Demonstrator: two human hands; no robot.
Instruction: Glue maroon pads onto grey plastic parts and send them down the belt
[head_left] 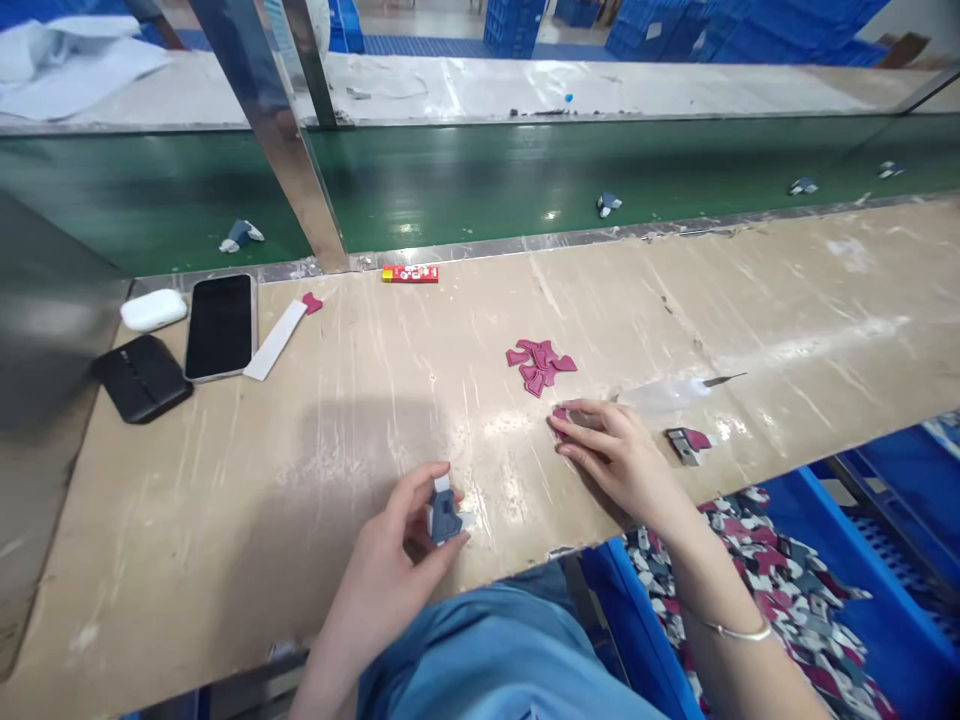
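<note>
My left hand (409, 535) grips a small dark grey-blue and white plastic part (444, 512) between thumb and fingers, just above the table near its front edge. On the right, my right hand (611, 450) has its fingertips on a small maroon piece (559, 422) at the tabletop; the fingers partly cover it. Just beyond it lies a loose pile of maroon pieces (541, 365). Right of that hand sits a grey, white and maroon part (688, 443). A translucent bottle with a thin dark tip (664, 393) lies behind the right hand.
A green conveyor belt (465, 185) runs along the back, carrying several small parts. At left lie a phone (220, 328), a white case (154, 310), a black case (142, 380) and a white strip (275, 341). A blue bin (637, 610) full of parts stands below right. A metal post (274, 130) rises left.
</note>
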